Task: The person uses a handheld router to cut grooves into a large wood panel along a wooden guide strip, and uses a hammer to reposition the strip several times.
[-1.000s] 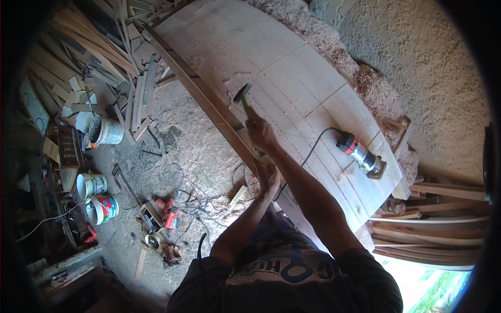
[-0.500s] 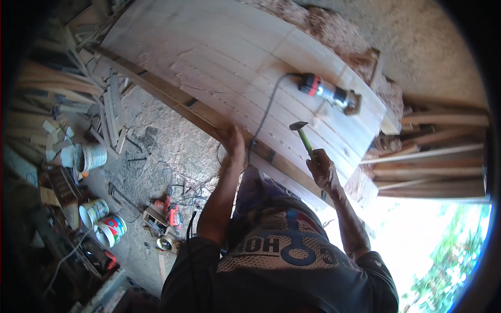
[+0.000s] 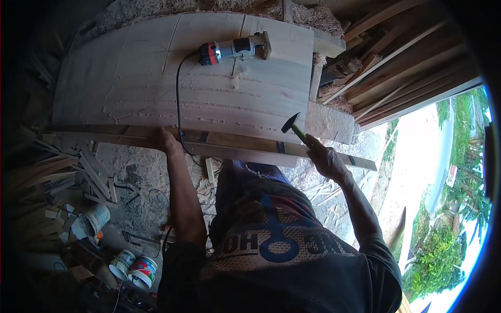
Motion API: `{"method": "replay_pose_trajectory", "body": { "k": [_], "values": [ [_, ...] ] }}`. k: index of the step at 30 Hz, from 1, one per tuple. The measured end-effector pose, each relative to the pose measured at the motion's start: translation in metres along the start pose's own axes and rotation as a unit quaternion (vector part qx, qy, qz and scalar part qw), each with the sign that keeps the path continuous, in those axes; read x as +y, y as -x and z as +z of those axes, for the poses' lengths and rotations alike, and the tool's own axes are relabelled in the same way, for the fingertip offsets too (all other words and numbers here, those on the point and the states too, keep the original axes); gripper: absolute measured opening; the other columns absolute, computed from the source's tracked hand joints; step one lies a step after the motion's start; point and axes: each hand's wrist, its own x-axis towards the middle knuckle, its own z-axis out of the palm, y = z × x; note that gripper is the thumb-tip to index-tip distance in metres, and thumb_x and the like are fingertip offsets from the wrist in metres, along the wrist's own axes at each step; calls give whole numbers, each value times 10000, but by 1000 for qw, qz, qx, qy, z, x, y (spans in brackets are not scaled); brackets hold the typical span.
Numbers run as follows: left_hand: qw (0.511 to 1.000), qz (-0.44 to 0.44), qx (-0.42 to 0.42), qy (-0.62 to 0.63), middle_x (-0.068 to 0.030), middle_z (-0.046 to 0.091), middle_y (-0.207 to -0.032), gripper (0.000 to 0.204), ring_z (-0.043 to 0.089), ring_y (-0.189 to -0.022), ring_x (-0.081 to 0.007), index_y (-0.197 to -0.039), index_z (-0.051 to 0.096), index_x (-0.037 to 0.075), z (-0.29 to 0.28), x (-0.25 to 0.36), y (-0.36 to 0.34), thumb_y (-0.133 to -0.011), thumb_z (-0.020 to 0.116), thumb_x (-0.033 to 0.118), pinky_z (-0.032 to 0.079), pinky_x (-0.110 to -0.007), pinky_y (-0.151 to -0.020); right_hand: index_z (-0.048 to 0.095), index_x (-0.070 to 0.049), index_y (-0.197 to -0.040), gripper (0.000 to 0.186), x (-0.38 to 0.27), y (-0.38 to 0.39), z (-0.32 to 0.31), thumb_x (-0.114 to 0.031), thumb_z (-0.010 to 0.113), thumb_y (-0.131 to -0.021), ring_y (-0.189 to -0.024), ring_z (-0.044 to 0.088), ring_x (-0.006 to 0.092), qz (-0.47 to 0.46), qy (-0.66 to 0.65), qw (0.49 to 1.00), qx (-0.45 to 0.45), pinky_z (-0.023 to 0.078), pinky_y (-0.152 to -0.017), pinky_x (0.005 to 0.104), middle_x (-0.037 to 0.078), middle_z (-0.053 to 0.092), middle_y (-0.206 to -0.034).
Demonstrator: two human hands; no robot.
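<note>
In my right hand (image 3: pixel 326 161), closed round its green handle, is a hammer (image 3: pixel 299 133). Its dark head points up and away, over the near right corner of a wide pale wooden panel (image 3: pixel 141 68). Along the panel's near side runs a long wooden rail (image 3: pixel 240 144) with dark slots or marks spaced along it. My left hand (image 3: pixel 166 140) grips this rail left of its middle, the fingers partly hidden behind it. Farther back on the panel lies a trim router (image 3: pixel 229 50), silver and black with a red band; its black cord hangs over the rail beside my left hand.
Stacked boards (image 3: pixel 402 65) fill the far right, near a bright opening onto greenery. Scrap wood (image 3: pixel 96 172) lies in a heap at the left. Paint buckets (image 3: pixel 142 272) stand on the floor at the lower left. Shavings (image 3: pixel 315 20) gather behind the panel.
The view has turned, so the panel and rail now run nearly level across it. My right hand still holds the hammer, now closer to the rail. My left hand stays on the rail.
</note>
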Motion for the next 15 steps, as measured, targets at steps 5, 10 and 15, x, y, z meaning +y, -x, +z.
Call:
{"method": "replay_pose_trajectory", "body": {
  "k": [5,10,15],
  "values": [
    [997,18,-13,-71,-96,575,-1195,422,586,-982,-210,-1357,512,49,-18,-21,-32,-1062,526,350,538,-368,-830,332,-188,-1581,648,-4,16,-16,-50,537,-983,-1292,547,415,-18,-18,997,-70,492,-1066,465,221,520,-1474],
    [990,94,24,-102,-134,545,-1387,516,577,-1178,-236,-1427,482,-22,-41,-38,-69,-1056,539,333,492,-384,-1000,347,-222,-1578,672,-13,11,-31,-35,556,-967,-1054,672,425,25,-16,998,-60,559,-868,494,273,619,-1296],
    [992,39,-23,-121,-128,470,-1493,608,451,-1360,-243,-1506,410,-35,-29,-33,-51,-1081,413,399,321,-378,-1162,357,-247,-1577,690,-13,-1,-45,-47,583,-956,-807,697,416,-14,77,985,-156,552,-684,486,260,701,-1040]
  ]
}}
